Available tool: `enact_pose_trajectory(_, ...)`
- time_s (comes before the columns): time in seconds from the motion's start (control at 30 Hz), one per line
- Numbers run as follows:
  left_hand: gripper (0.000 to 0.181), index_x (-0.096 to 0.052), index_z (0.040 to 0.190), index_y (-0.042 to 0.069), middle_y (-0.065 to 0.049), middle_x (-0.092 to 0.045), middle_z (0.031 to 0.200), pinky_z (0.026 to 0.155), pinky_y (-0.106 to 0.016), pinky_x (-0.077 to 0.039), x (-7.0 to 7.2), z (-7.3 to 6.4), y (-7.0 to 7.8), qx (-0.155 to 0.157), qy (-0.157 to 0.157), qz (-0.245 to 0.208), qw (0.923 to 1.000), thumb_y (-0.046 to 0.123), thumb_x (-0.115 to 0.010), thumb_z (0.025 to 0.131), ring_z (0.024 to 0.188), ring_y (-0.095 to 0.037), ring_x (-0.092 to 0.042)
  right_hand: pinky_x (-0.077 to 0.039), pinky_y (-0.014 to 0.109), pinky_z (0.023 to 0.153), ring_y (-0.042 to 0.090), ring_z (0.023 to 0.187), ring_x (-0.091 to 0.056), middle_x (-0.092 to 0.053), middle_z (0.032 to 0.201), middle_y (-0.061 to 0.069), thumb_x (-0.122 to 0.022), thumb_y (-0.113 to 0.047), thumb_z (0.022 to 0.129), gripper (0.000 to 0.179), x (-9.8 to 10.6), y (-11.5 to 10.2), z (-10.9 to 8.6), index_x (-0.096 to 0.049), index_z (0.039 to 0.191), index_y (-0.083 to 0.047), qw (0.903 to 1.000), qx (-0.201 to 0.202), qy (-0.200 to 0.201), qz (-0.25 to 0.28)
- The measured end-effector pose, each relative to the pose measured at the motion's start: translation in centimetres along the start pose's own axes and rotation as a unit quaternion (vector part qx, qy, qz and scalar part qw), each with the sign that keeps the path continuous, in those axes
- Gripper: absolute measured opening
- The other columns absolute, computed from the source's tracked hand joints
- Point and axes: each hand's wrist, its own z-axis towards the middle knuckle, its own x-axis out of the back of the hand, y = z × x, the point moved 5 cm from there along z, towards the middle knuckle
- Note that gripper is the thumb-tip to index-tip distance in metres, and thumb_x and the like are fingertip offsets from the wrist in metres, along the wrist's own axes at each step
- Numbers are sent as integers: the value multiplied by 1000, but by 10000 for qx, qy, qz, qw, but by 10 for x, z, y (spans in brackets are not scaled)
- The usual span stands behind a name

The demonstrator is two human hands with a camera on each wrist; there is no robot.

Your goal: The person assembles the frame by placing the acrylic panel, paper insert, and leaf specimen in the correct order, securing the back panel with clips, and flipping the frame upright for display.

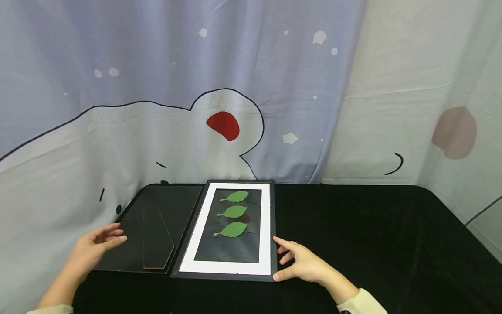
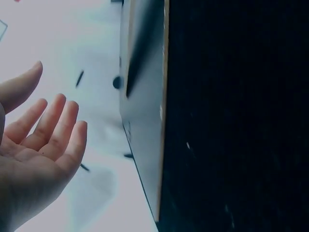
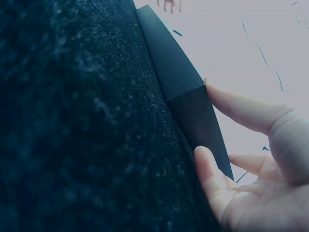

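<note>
A picture frame (image 1: 175, 275) with a dark rim lies flat, its white mat (image 1: 226, 267) around a dark glossy centre. Three green serrated leaves (image 1: 234, 212) are lined up there, stems leftward. At the near right corner, my right hand (image 1: 302, 263) touches the frame's edge with its thumb and a finger on the side; the right wrist view shows that dark corner (image 3: 193, 113) between them. On the left lies a black backing board (image 1: 129, 244) with a stand leg (image 1: 154, 244). My left hand (image 1: 94, 246) hovers by its left edge, fingers loosely bent and holding nothing.
Black cloth (image 1: 353, 226) covers the table under everything. Behind it hangs a pale blue and white curtain (image 1: 164, 56) with printed drawings, reaching the table's far edge. The board lies right beside the frame's left side.
</note>
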Motion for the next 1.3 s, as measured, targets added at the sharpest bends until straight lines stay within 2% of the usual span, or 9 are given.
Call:
enact_pose_trajectory(0.13,77,-37,143,-7,34,-57,92,70,-10,-41,8,1,-12,225,67,15,9997,42,-66,91,82,22,-46,-48,30,76,20,96,-57,-53,120,14,-87,-17,70,92,0,1,0,-37,147,-1,10000,-1,-2,16)
enact_pose_trajectory(0.47,84,-30,146,-9,35,-50,92,71,-18,-46,20,5,-31,588,14,164,9981,45,-64,91,79,24,-38,-48,29,76,20,96,-57,-53,120,15,-86,-17,71,92,-1,2,0,-37,147,0,10000,12,2,34)
enact_pose_trajectory(0.6,86,-25,147,-10,25,-54,101,70,-17,-49,24,6,-40,710,6,114,9974,44,-64,91,76,23,-42,-48,28,76,20,96,-57,-53,120,15,-86,-17,71,92,0,2,-1,-37,147,0,10000,9,-3,34)
enact_pose_trajectory(0.87,90,-20,148,-11,-7,-62,116,69,-19,-50,32,9,-58,1027,-49,156,9946,45,-64,91,73,20,-43,-49,30,76,20,97,-57,-52,120,15,-86,-17,71,92,-1,3,0,-37,147,-1,10000,-22,-29,83)
enact_pose_trajectory(0.97,91,-18,147,-13,-22,-59,123,70,-19,-51,33,10,-65,1059,-133,202,9941,44,-63,92,74,21,-41,-49,29,75,20,96,-57,-52,120,14,-86,-17,71,92,-1,3,0,-37,147,-1,10000,-12,-25,72)
enact_pose_trajectory(1.03,93,-16,147,-14,-33,-49,132,72,-21,-52,33,10,-69,1087,-219,284,9934,45,-62,92,76,19,-42,-49,29,76,20,96,-57,-52,120,14,-86,-17,71,92,-1,3,0,-37,147,-1,10000,-9,-16,64)
enact_pose_trajectory(1.13,95,-14,146,-16,-38,-35,141,75,-27,-53,33,11,-74,1138,-328,433,9920,46,-61,92,87,1,-56,-48,29,76,20,96,-57,-53,119,14,-86,-17,71,92,0,2,1,-37,147,-1,10000,0,-7,51)
enact_pose_trajectory(1.2,96,-12,145,-17,-39,-32,142,78,-31,-54,32,11,-76,1142,-391,508,9914,47,-61,92,99,-23,-60,-48,29,76,20,96,-57,-53,119,14,-86,-18,71,92,0,1,1,-37,147,-1,10000,14,-8,39)
enact_pose_trajectory(1.3,98,-9,145,-19,-40,-29,143,87,-40,-51,29,11,-78,1159,-529,517,9905,47,-60,92,120,-49,-43,-48,29,77,20,96,-58,-53,119,14,-86,-18,71,92,0,1,0,-37,147,-1,10000,23,-8,24)
